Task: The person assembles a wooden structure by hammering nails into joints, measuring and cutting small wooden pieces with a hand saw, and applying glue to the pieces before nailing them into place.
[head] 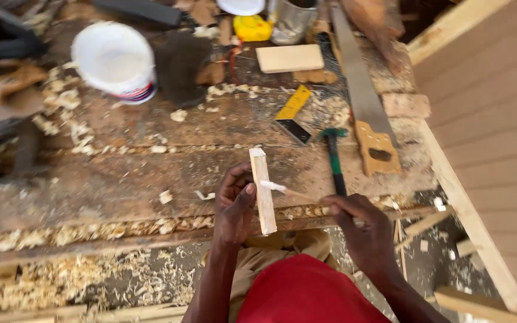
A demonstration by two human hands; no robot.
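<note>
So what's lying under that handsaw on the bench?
The handsaw rests on the worn workbench, among wood shavings, its blade over a metal grid. Whatever sits directly beneath the blade is covered.

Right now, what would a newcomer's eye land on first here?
Front and centre, the left hand holds a pale wood strip upright while the right hand puts a thin glue-tipped stick to it. Behind them, a handsaw lies at the right of the shaving-strewn workbench, and a white bucket stands far left.
</note>
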